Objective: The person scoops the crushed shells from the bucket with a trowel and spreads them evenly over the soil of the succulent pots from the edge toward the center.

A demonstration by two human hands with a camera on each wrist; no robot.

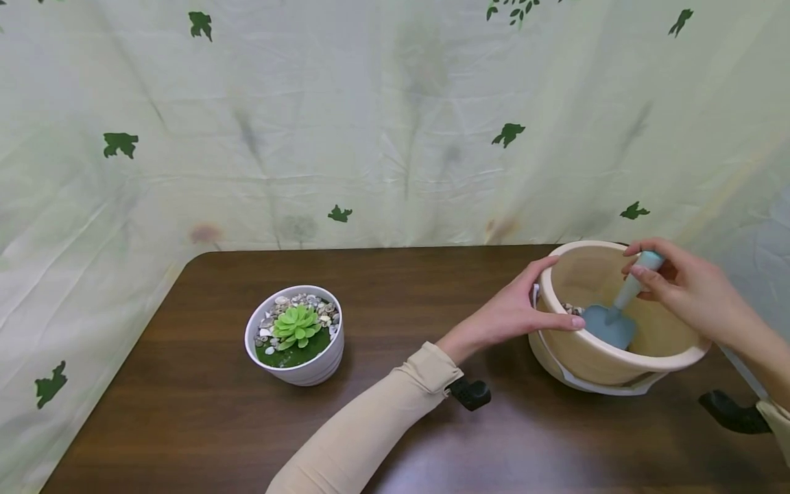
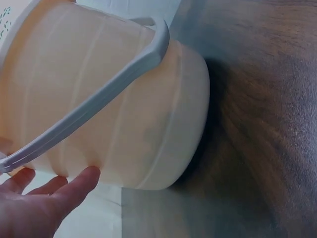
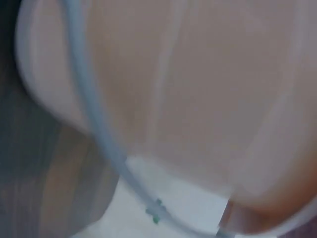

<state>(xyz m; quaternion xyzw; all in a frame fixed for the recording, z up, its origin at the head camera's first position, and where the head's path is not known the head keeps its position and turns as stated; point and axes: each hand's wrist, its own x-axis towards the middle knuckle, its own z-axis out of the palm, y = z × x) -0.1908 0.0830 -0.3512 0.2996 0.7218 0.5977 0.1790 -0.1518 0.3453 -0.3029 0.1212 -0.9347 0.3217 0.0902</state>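
With the left hand [image 1: 509,309] spread against the 9 o'clock rim of the bucket [image 1: 654,364] (head view, toward 4 o'clock), the right hand [image 1: 691,288] pinches the trowel [image 1: 624,299], blade beside pebbles [image 1: 570,310]. Step judged: scooping; next move probably calls for easing the blade under them toward 9 o'clock, bucket steadied.

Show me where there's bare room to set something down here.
The tabletop is bare left of the succulent pot, between that and the left hand, and in front of the bucket. The bucket's mouth is crowded: the right hand holds a trowel there.
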